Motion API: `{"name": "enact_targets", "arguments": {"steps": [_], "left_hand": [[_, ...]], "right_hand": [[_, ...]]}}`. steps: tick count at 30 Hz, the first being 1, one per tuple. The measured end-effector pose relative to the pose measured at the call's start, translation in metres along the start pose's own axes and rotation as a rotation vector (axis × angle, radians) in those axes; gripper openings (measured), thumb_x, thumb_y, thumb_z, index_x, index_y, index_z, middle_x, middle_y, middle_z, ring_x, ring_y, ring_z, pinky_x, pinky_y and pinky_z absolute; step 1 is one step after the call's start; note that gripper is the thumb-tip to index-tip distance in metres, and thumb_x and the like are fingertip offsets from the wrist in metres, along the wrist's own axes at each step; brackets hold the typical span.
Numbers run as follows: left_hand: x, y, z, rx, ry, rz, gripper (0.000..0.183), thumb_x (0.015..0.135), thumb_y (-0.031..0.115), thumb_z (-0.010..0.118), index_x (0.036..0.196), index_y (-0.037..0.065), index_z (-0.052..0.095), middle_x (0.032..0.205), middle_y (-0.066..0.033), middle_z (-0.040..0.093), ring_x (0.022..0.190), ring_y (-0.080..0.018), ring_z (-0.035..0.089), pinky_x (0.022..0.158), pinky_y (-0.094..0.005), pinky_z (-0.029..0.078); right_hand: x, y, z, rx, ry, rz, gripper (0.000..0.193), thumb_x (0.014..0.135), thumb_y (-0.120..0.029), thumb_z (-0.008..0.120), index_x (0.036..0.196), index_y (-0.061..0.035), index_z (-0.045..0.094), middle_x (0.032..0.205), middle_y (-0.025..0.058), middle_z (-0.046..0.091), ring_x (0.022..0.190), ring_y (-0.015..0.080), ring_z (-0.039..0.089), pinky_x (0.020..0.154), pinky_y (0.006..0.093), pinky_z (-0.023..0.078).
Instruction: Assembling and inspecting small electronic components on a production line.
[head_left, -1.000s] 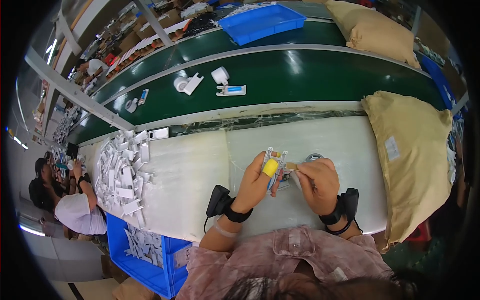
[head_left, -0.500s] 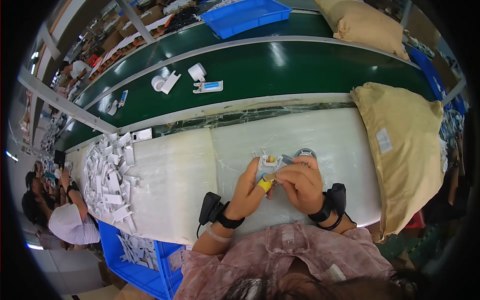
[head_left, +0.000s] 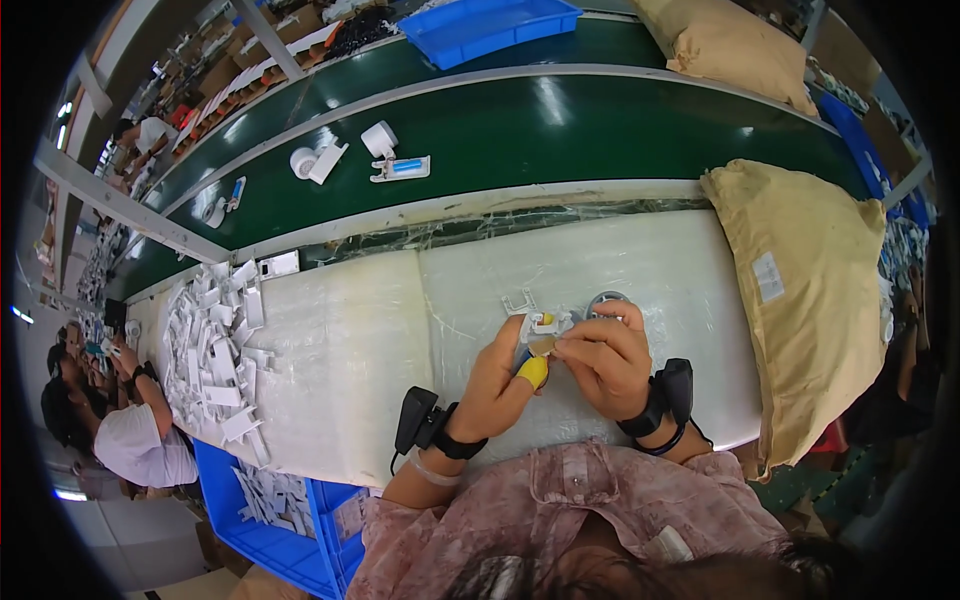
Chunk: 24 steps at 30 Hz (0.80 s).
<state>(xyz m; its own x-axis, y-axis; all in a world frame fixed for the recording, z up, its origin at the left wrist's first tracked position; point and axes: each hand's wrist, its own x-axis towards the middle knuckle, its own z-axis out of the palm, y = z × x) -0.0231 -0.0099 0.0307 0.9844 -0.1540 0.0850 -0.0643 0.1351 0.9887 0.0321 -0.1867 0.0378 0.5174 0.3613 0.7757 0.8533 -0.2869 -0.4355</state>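
left hand (head_left: 497, 383): fingers are grasping white plastic housing (head_left: 537, 328), partly hiding it | right hand (head_left: 612, 366): fingers are pinching small tan strip (head_left: 541, 346) | grey round part (head_left: 606, 297) is lying partly hidden behind

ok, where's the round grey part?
Head view, right of centre: the round grey part lies on the white-covered bench, just beyond the right hand, which partly hides it.

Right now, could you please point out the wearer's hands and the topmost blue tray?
Left hand (head_left: 498, 380), head view: its back.
Right hand (head_left: 610, 366), head view: its back.
Topmost blue tray (head_left: 510, 43), head view: front wall.
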Motion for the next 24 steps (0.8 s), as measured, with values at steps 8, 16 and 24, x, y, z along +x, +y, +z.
{"name": "enact_targets", "arguments": {"steps": [8,16,24], "left_hand": [[-0.0009,0.0007,-0.0022,0.059,-0.023,-0.027,0.044,0.084,0.0,0.046,0.127,-0.002,0.043,0.091,-0.0087,0.061,0.074,-0.013,0.057,0.066,-0.0265,0.048],[-0.0024,0.003,0.0018,0.15,0.06,0.092,0.037,0.087,-0.002,0.039,0.122,-0.002,0.049,0.088,-0.0053,0.057,0.073,-0.0097,0.054,0.066,-0.0242,0.046],[-0.0028,0.0016,0.001,0.124,0.01,0.091,0.04,0.096,0.013,0.054,0.133,-0.001,0.046,0.089,-0.0024,0.057,0.071,-0.0076,0.053,0.062,-0.0225,0.045]], "right_hand": [[-0.0004,-0.0014,0.0,0.008,-0.009,0.022,0.026,0.068,0.001,0.077,0.09,-0.0105,0.07,0.086,0.0016,0.066,0.076,0.0181,0.061,0.09,0.0419,0.044],[-0.0009,-0.0014,0.0015,-0.006,-0.02,0.012,0.026,0.067,0.001,0.077,0.09,-0.0098,0.07,0.084,0.0019,0.065,0.075,0.0183,0.061,0.089,0.0419,0.044],[0.0031,0.0001,-0.0017,0.032,-0.062,-0.021,0.027,0.065,0.004,0.076,0.088,-0.0087,0.069,0.082,0.0025,0.064,0.076,0.0191,0.06,0.09,0.0439,0.044]]}}
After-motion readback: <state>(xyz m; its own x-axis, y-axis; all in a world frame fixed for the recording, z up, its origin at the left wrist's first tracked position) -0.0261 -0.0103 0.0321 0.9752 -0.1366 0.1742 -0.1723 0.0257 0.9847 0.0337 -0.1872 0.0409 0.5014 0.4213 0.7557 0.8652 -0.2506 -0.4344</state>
